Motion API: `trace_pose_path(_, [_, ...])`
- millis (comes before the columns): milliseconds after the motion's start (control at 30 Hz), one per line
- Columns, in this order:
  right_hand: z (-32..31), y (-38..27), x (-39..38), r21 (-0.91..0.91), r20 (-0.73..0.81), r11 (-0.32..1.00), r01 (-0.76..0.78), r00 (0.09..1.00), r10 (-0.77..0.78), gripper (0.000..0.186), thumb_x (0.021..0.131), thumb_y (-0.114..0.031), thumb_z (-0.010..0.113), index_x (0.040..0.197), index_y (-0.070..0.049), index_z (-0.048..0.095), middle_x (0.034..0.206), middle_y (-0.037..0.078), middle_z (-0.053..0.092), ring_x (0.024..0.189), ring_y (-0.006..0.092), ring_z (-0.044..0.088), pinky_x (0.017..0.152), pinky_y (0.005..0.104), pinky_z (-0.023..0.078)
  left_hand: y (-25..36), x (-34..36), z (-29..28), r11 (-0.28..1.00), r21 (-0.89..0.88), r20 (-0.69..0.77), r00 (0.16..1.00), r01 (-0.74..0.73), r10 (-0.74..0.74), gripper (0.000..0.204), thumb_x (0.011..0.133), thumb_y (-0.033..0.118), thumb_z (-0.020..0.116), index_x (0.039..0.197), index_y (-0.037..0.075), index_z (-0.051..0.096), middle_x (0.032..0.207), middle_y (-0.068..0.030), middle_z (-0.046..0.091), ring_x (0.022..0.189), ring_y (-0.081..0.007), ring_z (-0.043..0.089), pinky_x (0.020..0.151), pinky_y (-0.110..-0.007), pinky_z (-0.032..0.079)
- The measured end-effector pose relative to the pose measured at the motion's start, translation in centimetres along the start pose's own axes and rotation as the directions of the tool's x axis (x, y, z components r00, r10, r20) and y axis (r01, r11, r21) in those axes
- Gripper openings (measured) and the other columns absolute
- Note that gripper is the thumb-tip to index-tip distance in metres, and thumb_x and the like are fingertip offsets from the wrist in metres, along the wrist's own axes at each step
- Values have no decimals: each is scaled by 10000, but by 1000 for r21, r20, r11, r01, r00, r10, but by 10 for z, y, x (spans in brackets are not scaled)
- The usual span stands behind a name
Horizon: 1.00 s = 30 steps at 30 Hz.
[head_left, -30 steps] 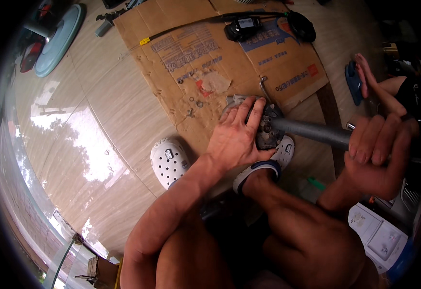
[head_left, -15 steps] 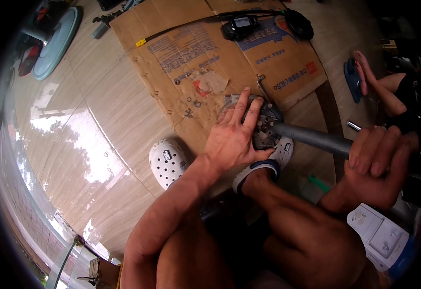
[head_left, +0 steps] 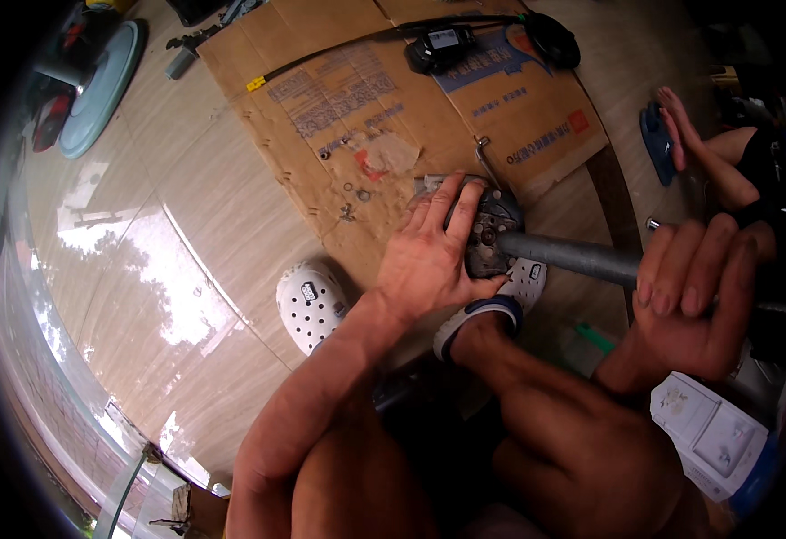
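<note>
My left hand lies over a dark, greasy round metal part, its fingers across the top and its thumb along the near side. Much of the part is hidden under that hand. A grey pipe runs from the part's middle toward the right. Around the pipe's right end my right hand is wrapped in a fist. A shiny metal end shows just above its knuckles. Beyond the part lies a bent metal wrench, on the cardboard sheet.
Small washers and other loose hardware lie on the cardboard. Farther off are a black device and a black cable. My white clogs flank the work. A white plastic box stands lower right; another person's foot is at right.
My right hand and the pipe have shifted slightly up and left. My left hand keeps its place on the metal part. The whole view has moved a little.
</note>
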State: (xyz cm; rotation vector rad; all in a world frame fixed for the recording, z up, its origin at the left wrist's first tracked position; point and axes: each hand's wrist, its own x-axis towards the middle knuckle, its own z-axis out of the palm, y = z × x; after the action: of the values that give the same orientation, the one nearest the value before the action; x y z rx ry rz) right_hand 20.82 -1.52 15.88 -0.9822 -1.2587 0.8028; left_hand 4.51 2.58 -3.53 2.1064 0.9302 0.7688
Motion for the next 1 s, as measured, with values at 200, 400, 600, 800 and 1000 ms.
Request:
trace_pose_path(200, [-10,-10,-3,71,46,991,117,992,-120,211,1084,-152,344,917,-54,426,757,58,475,544,144,481,490,291,450,2,4,2,1000,-7,-8,1000,-9,8,997,649,423,886,1455,17,463,1476,-288,486,1251,-450,591,1042,-480,518])
trace_pose_path(400, [5,3,-2,32,-47,999,7,999,-5,226,1063,-135,378,843,-81,366,673,47,377,491,124,350,487,269,363,-2,-1,1,1000,20,20,1000,13,-14,1015,649,439,884,1466,22,450,1498,-295,464,1270,-460,576,1056,-488,508])
trace_pose_path(600, [-1,-10,-10,15,12,1000,21,1000,-21,198,1068,-130,378,880,-72,392,713,52,432,505,137,423,470,282,404,-1,2,3,1000,-23,51,999,11,-10,1061,694,570,824,1522,62,398,1533,-289,417,1225,-524,565,1085,-528,461])
trace_pose_path(800, [5,-3,1,11,20,999,30,999,-30,204,1070,-123,365,873,-75,380,684,47,415,505,130,386,501,280,395,-2,0,0,999,36,48,999,10,-12,1060,666,525,854,1507,57,410,1515,-304,439,1247,-520,560,1082,-531,469])
trace_pose_path(1000, [-5,1,14,36,88,997,73,993,-76,251,1075,-149,369,831,-91,384,695,34,415,527,123,383,533,290,390,-4,-1,1,999,52,57,998,7,-10,1070,673,547,842,1515,58,400,1502,-309,452,1267,-504,555,1106,-538,442])
